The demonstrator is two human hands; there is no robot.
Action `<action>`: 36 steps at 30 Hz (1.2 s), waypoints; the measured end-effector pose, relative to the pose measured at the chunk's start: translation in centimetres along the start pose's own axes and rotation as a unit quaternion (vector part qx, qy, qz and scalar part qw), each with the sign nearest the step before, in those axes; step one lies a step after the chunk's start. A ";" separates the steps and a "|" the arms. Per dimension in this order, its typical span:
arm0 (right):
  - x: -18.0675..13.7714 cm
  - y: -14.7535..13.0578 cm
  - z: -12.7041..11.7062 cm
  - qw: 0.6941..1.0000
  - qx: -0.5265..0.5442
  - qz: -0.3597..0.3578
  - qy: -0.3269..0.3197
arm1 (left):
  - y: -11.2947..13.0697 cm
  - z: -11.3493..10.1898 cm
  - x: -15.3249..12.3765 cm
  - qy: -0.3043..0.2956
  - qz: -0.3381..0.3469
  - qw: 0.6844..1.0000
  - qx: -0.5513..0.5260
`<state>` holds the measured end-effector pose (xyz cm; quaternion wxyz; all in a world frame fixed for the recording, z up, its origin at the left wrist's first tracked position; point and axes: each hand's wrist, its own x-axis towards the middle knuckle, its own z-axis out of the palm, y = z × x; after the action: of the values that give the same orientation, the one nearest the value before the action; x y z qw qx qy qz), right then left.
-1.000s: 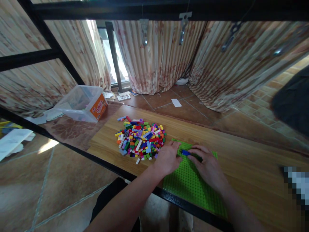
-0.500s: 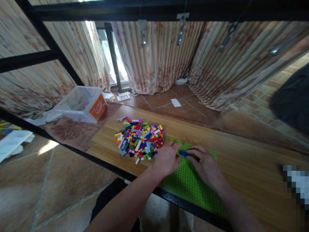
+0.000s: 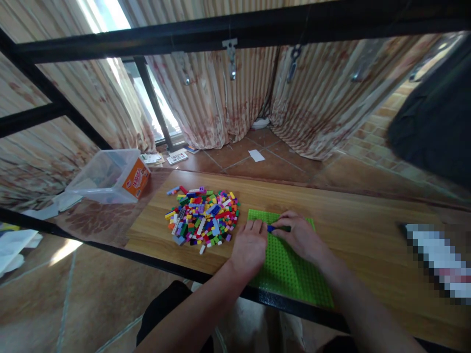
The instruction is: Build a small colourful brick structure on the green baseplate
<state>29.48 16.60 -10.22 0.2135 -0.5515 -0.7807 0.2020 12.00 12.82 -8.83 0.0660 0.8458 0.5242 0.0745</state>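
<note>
A green studded baseplate (image 3: 290,274) lies on the wooden table, partly under my hands. My right hand (image 3: 300,236) is over its far part, thumb and fingers closed around a small blue brick (image 3: 271,228). Something dark green (image 3: 285,228), perhaps another brick, shows between those fingers. My left hand (image 3: 249,247) rests at the plate's left edge with its fingers curled in, right beside the blue brick. Its fingertips are partly hidden, so what they hold cannot be made out. Left of it lies a heap of mixed toy bricks (image 3: 202,218).
A clear plastic bin (image 3: 106,189) with an orange label stands on the floor beyond the table's left end. A black metal bar (image 3: 162,264) runs along the near table edge. At the right lies a blurred-out object (image 3: 437,260). Striped curtains (image 3: 209,108) hang behind.
The view has shifted, so the table's contents appear farther left. My left fingers, earlier stretched toward the brick, are now more curled. My right hand stays at the blue brick.
</note>
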 end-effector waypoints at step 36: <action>-1.6 2.2 -2.0 0.990 0.123 0.057 0.045 | -1.2 0.0 1.4 0.039 -0.011 0.991 -0.131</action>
<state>32.80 15.89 -9.91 0.3022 -0.5734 -0.7069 0.2833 11.58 14.58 -8.98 0.1569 0.8206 0.5210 0.1747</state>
